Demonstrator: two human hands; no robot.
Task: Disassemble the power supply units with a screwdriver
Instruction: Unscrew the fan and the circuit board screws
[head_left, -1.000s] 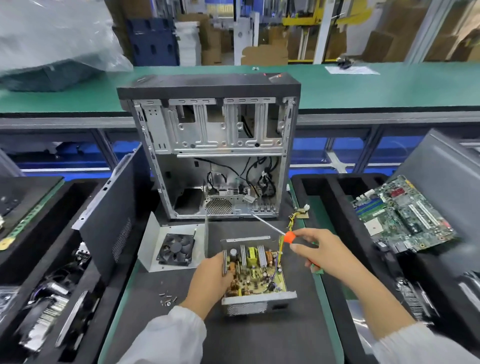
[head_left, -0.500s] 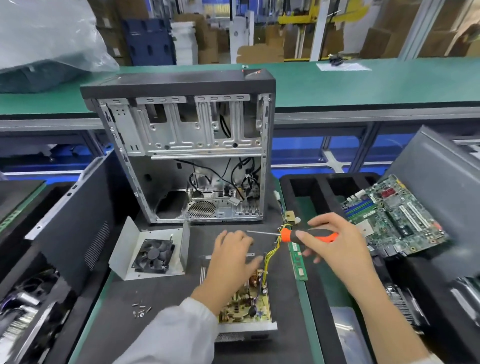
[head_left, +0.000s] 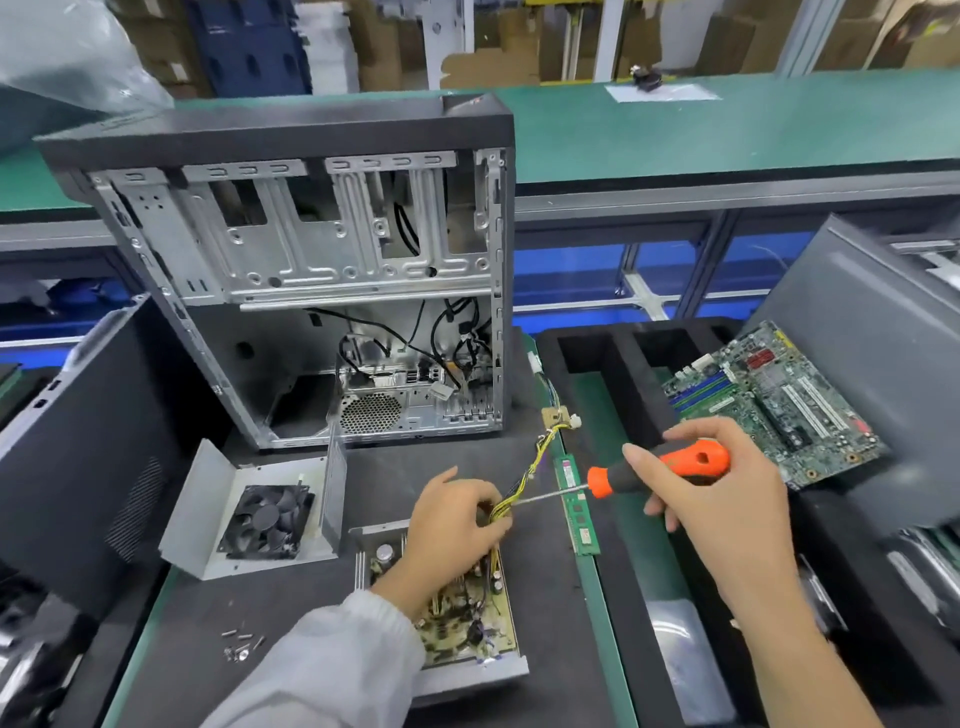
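The power supply unit (head_left: 441, 618) is lying on the dark mat just in front of the gutted computer case (head_left: 311, 270), and it is already well stripped: its circuit board is showing bare in the open metal tray. Its cover (head_left: 260, 514), with the fan still in it, is sitting detached just left of the unit, and a few loose screws (head_left: 240, 644) are lying on the mat near the unit's front left corner. So the lid stage looks finished; what seems to be left is freeing the board and its wiring from the tray.

The left hand (head_left: 452, 525) is reaching over the unit's far end, its fingers curling round the yellow and black cable bundle (head_left: 524, 480) where that leaves the board. The right hand (head_left: 711, 499), right of the unit, is grasping the screwdriver (head_left: 660, 470) by its orange and black handle, the shaft pointing left so that the tip is meeting the bundle beside the left fingers. Whether it is on a screw I cannot tell.

A green memory stick (head_left: 576, 506) is lying just right of the unit, under the shaft. Further right of the unit, a motherboard (head_left: 774, 400) is resting over a black foam tray (head_left: 597, 395).
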